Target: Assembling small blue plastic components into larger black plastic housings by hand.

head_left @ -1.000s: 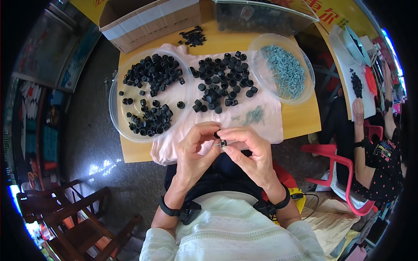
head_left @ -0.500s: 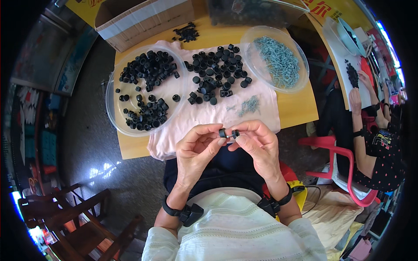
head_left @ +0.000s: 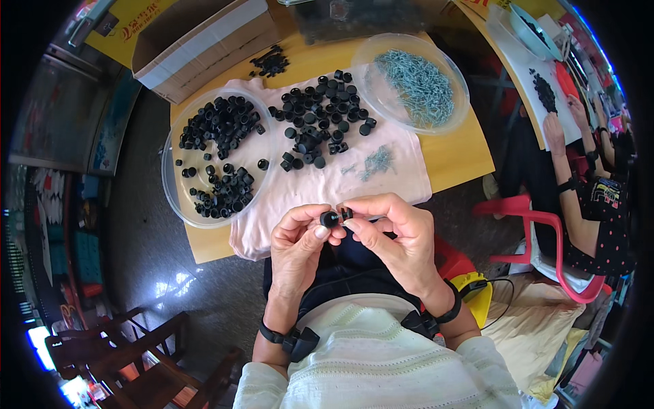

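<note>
Over my lap, just in front of the table edge, my two hands work close together. My left hand (head_left: 297,247) pinches a round black cap (head_left: 329,219) between thumb and fingertips, its round end turned up. My right hand (head_left: 400,233) grips a smaller black plastic piece (head_left: 347,213) right beside the cap. A bit of shiny metal, seemingly a screw, shows between the two parts; how far they are joined I cannot tell. Beyond my hands, a pile of black caps (head_left: 320,116) and a small heap of screws (head_left: 377,162) lie on a pink cloth (head_left: 272,198).
At the left, a clear round tray (head_left: 165,178) holds black parts; another clear tray (head_left: 465,95) at the right holds many screws. A cardboard box (head_left: 204,51) and a dark bin (head_left: 361,24) stand behind. Another person's hand (head_left: 554,133) is at a side table, near a red chair (head_left: 560,252).
Both hands have shifted slightly left with their parts. The cap in my left hand has turned so its round end shows. The view has turned a little.
</note>
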Tool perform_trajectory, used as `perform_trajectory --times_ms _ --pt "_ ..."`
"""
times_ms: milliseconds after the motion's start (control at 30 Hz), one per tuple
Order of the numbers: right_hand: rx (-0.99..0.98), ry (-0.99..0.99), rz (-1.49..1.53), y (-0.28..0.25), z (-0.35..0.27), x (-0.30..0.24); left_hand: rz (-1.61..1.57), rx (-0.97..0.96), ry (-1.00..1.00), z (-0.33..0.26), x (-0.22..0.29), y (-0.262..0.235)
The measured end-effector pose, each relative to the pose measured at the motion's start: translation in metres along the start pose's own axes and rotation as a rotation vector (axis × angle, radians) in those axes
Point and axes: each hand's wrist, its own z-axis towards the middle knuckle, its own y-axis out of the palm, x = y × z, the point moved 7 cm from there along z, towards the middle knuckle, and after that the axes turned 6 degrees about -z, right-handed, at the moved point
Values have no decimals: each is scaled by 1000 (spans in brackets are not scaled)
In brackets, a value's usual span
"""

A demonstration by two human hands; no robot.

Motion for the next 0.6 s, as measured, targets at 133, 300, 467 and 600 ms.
perform_trajectory --times_ms 133,300,467,600 --pt "18 -35 -116 -3 -1 -7 5 8 -11 1 -4 -2" --pt "33 -150 -192 -1 -1 -12 18 19 -7 2 -5 -4" --pt "48 -186 -251 0 -1 -10 32 18 -12 4 -5 -5" --pt "44 -210 -310 -1 0 -10 52 31 -14 5 -6 -5"
